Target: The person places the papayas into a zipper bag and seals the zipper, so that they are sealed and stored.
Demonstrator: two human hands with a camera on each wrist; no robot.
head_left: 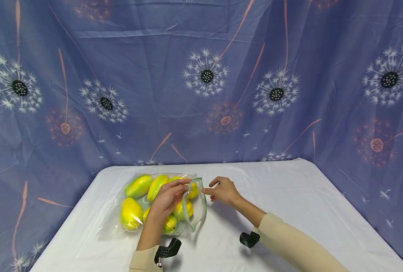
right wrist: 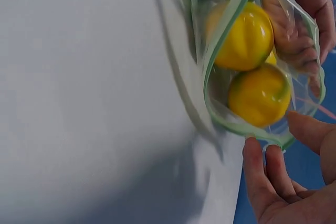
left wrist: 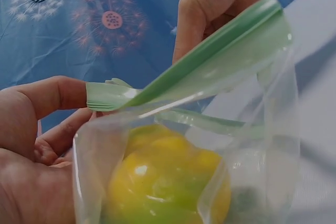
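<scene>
A clear zip bag (head_left: 114,223) with a green-edged mouth (head_left: 205,206) lies on the table, holding several glossy yellow-green fruits (head_left: 131,214) that look like mangoes. My left hand (head_left: 169,198) reaches over the bag and pinches the far part of its green rim (left wrist: 113,95), while the mouth gapes toward the right. Just right of the mouth is my right hand (head_left: 223,190), thumb and fingers spread apart. In the right wrist view, its fingertips (right wrist: 252,148) are close to the rim's end, by a small clear slider (right wrist: 274,146); whether they touch it is hard to tell.
A white cloth covers the table (head_left: 290,211). Behind and beside it hangs a blue curtain (head_left: 160,94) with dandelion prints. Black wrist cameras (head_left: 167,248) sit on both forearms, over beige sleeves (head_left: 290,241).
</scene>
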